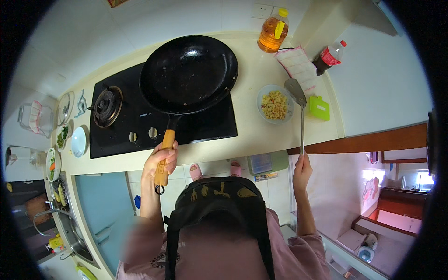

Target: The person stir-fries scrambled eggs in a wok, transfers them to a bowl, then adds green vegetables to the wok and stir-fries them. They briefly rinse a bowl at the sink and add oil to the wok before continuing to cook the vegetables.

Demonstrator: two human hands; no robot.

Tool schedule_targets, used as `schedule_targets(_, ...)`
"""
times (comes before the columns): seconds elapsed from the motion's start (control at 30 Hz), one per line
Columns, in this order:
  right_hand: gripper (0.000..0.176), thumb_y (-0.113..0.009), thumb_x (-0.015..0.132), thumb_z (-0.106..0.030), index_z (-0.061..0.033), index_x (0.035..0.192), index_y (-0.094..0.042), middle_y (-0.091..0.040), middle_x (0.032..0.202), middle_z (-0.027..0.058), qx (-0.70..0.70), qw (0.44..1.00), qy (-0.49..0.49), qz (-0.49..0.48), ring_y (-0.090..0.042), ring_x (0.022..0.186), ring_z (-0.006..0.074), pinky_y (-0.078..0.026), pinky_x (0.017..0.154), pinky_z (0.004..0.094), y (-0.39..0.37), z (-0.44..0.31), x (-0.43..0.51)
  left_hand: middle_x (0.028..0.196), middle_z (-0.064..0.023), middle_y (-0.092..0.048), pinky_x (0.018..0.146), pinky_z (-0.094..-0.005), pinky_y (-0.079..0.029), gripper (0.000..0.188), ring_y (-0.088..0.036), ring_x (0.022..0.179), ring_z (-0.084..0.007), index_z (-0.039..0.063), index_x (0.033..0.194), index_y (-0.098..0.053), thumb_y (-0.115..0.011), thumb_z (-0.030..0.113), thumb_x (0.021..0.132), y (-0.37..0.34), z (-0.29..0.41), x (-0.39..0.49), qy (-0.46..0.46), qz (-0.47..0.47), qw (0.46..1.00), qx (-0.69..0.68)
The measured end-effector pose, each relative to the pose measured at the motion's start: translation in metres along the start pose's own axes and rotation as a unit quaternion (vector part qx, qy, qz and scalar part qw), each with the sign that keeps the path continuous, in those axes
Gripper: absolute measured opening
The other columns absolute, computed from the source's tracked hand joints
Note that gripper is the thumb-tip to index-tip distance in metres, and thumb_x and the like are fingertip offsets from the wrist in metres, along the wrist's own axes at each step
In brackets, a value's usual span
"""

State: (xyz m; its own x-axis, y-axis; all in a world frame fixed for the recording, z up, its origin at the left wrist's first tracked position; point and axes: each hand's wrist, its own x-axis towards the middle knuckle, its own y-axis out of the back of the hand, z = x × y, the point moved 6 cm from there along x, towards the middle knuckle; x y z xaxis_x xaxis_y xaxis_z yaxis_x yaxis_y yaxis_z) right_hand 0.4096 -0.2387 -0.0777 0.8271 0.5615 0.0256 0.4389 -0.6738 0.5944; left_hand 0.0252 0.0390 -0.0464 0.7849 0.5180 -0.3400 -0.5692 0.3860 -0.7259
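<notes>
My left hand [163, 160] grips the wooden handle [167, 143] of a black frying pan [189, 75]. The pan is over the right side of the black gas hob [196, 129]; only a few small food bits cling to its inside. In my right hand [302, 169] is the long handle of a metal spatula [297, 92]. Its blade is at the right rim of a white bowl [260, 108], which holds a diced yellowish food [274, 105], perhaps fried rice. Whether the blade touches the rim, I cannot tell.
An oil bottle [272, 34], a cloth [296, 64], a cola bottle [328, 58] and a green box [319, 108] stand or lie at the right. To the left are a bare burner [106, 106], a pale bowl [79, 141], vegetable dishes [53, 166] and a sink [78, 241].
</notes>
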Motion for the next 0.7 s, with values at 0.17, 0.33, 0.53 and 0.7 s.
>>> schedule_targets(0.17, 0.038, -0.046, 0.104, -0.025, 0.0006, 0.129, -0.059, -0.068, 0.111, 0.023, -0.094, 0.993, 0.066, -0.014, -0.068, 0.1, 0.0339, -0.051, 0.088, 0.0379, -0.006, -0.023, 0.018, 0.061, -0.0028, -0.05, 0.037, -0.0246, -0.043, 0.023, -0.048, 0.038, -0.0125, 0.002, 0.103, -0.051, -0.064, 0.01, 0.087, 0.019, -0.003, 0.008, -0.002, -0.006, 1.0, -0.019)
schedule_targets(0.33, 0.036, -0.047, 0.102, -0.031, -0.0104, 0.127, -0.063, -0.069, 0.106, 0.0214, -0.196, 0.978, 0.069, -0.032, -0.066, 0.095, 0.04, -0.053, 0.082, 0.0451, -0.015, -0.028, 0.036, 0.061, -0.0052, -0.053, 0.038, -0.0251, -0.045, 0.03, -0.053, 0.041, -0.0149, 0.0, 0.113, -0.053, -0.06, 0.021, 0.094, 0.028, -0.002, 0.01, -0.017, -0.017, 1.0, -0.011)
schedule_targets(0.53, 0.034, -0.049, 0.101, -0.031, -0.0118, 0.125, -0.065, -0.07, 0.098, 0.0207, -0.218, 0.97, 0.111, -0.011, -0.067, 0.088, 0.0392, -0.053, 0.077, 0.0474, -0.019, -0.032, 0.057, 0.079, -0.0109, -0.068, 0.042, -0.0254, -0.051, 0.069, -0.061, 0.051, -0.0147, 0.001, 0.136, -0.046, -0.039, 0.059, 0.099, 0.039, -0.004, -0.002, -0.027, 0.113, 0.992, 0.054)
schedule_targets(0.7, 0.034, -0.05, 0.101, -0.033, -0.0128, 0.124, -0.065, -0.069, 0.098, 0.019, -0.215, 0.972, 0.085, -0.045, -0.066, 0.087, 0.0377, -0.052, 0.074, 0.0473, -0.026, -0.028, 0.09, 0.095, -0.018, -0.071, 0.048, -0.0263, -0.057, 0.086, -0.065, 0.057, -0.0169, 0.0, 0.14, -0.04, -0.035, 0.072, 0.094, 0.036, 0.0, -0.02, -0.066, 0.175, 0.975, 0.116)
